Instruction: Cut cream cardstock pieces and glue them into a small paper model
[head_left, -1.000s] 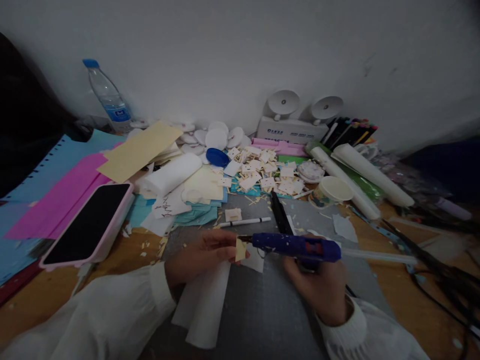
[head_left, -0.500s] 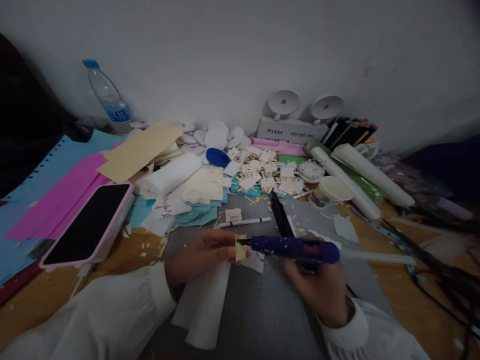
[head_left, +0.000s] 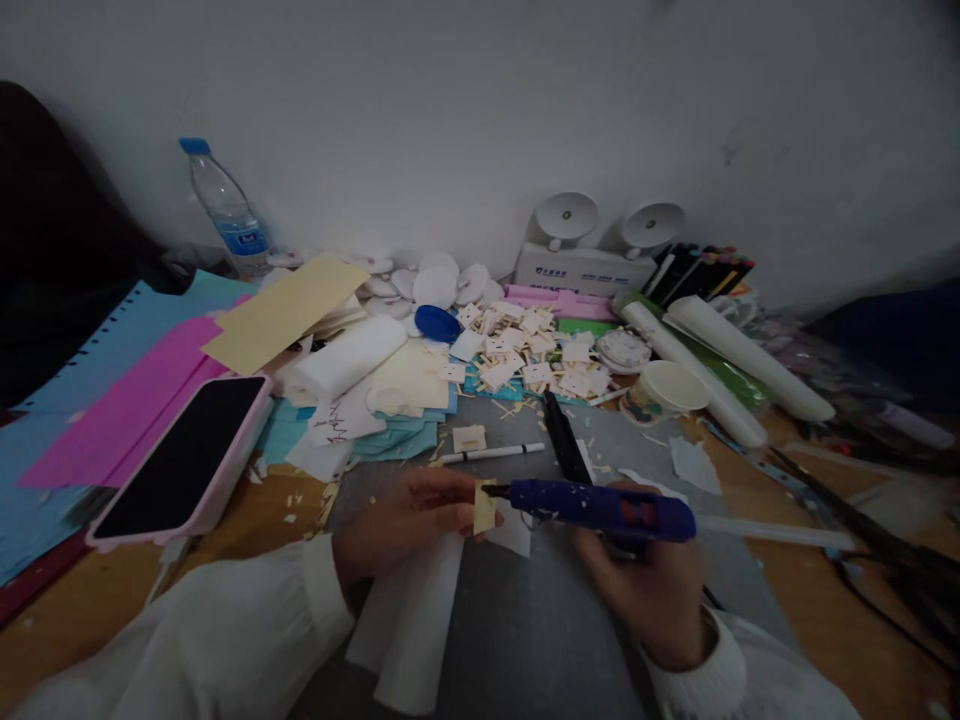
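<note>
Between the fingertips of my left hand [head_left: 409, 525] is a small pale yellow paper piece [head_left: 485, 510]. My right hand [head_left: 651, 590] is wrapped round the handle of a blue glue gun [head_left: 600, 507], whose dark nozzle points left and meets the upper part of the yellow piece. Whether glue is coming out cannot be made out. A clear glue stick [head_left: 772, 532] sticks out of the gun's back end. White rolled paper [head_left: 424, 630] lies below my left hand on the grey mat [head_left: 525, 620]. A white pen [head_left: 495, 453] and a small cream piece [head_left: 469, 438] lie beyond my hands.
A phone [head_left: 184, 455] lies at the left beside pink paper [head_left: 127, 415]. A bottle [head_left: 229, 220] stands at the back left. Small paper figures [head_left: 517, 345] are heaped behind the mat. A paper cup [head_left: 664, 392] and black cables [head_left: 892, 610] are at the right.
The view has shifted slightly, so most things appear a little lower. The glue gun and my right hand have moved slightly right and down. Both hands keep their holds.
</note>
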